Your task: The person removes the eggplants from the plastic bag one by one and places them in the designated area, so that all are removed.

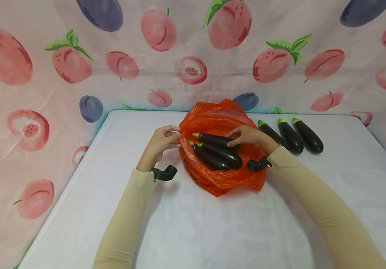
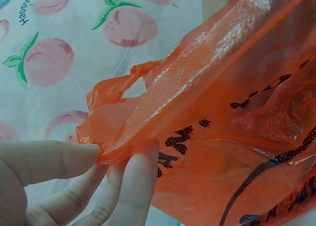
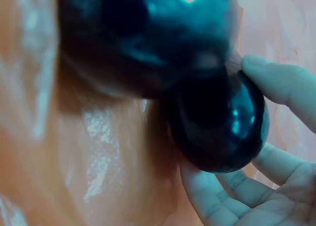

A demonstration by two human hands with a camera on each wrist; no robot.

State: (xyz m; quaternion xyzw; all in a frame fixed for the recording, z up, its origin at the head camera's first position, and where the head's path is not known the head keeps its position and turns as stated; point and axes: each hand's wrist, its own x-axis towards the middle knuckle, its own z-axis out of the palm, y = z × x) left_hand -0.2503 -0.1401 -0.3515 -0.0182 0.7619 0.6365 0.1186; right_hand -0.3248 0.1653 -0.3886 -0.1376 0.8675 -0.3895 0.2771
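An orange-red plastic bag [image 1: 213,183] lies spread on the table, its mouth facing up and toward me. Inside it are three dark, glossy eggplants with green stem ends. My left hand [image 1: 163,144] pinches the bag's left edge between thumb and fingers; the left wrist view shows the thin plastic [image 2: 197,122] in that pinch. My right hand [image 1: 248,136] reaches in from the right and holds the blunt end of the upper eggplant [image 1: 213,139]. In the right wrist view the thumb and fingers surround this eggplant [image 3: 217,127], with another eggplant [image 3: 143,38] close by.
Three more eggplants lie side by side right of the bag, one [image 1: 290,136] between its two neighbours; the nearest to the bag is partly behind my right forearm. The white table [image 1: 193,231] ends at a fruit-printed cloth [image 1: 125,89] behind it.
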